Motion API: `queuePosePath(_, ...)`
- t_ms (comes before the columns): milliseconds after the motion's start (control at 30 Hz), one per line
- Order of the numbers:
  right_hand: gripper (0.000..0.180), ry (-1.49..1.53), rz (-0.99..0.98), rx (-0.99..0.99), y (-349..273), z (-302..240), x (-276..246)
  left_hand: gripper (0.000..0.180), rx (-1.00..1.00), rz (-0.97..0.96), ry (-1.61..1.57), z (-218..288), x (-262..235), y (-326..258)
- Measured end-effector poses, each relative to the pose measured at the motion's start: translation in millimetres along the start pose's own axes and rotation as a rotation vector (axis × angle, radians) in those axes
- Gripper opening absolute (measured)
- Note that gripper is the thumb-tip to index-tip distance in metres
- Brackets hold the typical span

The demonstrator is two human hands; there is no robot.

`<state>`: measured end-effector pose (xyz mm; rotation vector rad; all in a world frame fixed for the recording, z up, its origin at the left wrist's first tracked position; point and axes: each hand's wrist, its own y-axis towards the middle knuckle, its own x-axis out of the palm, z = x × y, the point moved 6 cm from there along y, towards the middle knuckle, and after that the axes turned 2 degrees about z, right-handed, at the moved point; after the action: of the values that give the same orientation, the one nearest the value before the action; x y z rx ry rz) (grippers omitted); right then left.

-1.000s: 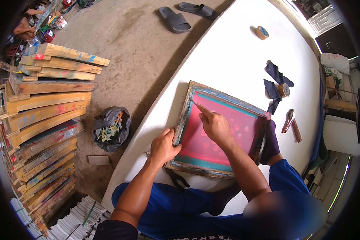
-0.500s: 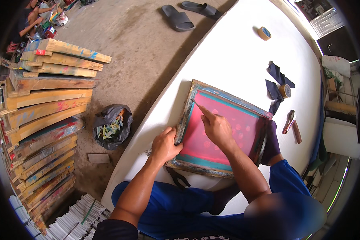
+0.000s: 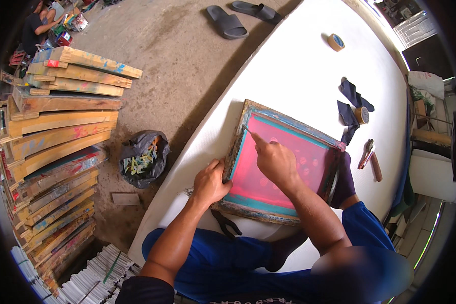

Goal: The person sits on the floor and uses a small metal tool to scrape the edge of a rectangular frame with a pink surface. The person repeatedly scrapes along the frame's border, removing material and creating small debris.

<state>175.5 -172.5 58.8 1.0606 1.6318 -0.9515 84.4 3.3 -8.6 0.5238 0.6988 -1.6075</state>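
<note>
Centre frame: rectangular wooden printing frame with pink mesh (image 3: 283, 162), paint-stained, flat on a white tabletop (image 3: 299, 71), long axis running upper left to lower right. Left hand (image 3: 211, 183) clamped around the frame's left rail. Right hand (image 3: 276, 162) closed on a thin pointed tool (image 3: 249, 131), tip toward the upper-left corner of the mesh. Upper right: tan tape roll (image 3: 335, 41), dark cloth scraps (image 3: 350, 104). Far left: stacked wooden frames (image 3: 61, 131). Beside them, black plastic bag (image 3: 144, 157) on concrete.
</note>
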Motion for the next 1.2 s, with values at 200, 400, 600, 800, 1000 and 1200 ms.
queuePosePath(200, 0.055, -0.260, -0.073, -0.022, 2, -24, 3, 0.066, 0.017, 0.001, 0.072, 1, 3, -1)
queuePosePath(400, 0.059, -0.049, -0.109, 0.005, 7, -14, 3, 0.066, 0.002, -0.011, 0.078, 2, 0, -1)
queuePosePath(600, 0.059, -0.188, -0.265, 0.067, 10, -42, -3, 0.062, 0.010, 0.013, 0.035, -7, 8, -4)
queuePosePath(800, 0.044, 0.219, -0.102, 0.100, 13, -9, 3, 0.061, 0.035, 0.072, 0.025, -4, 7, -1)
queuePosePath(1000, 0.045, 0.406, -0.137, 0.131, 8, 18, 23, 0.057, 0.038, 0.088, -0.015, -5, 6, 0)
queuePosePath(1200, 0.046, 0.700, -0.017, 0.106, 9, 42, 42, 0.050, 0.017, 0.054, -0.024, -6, 7, 2)
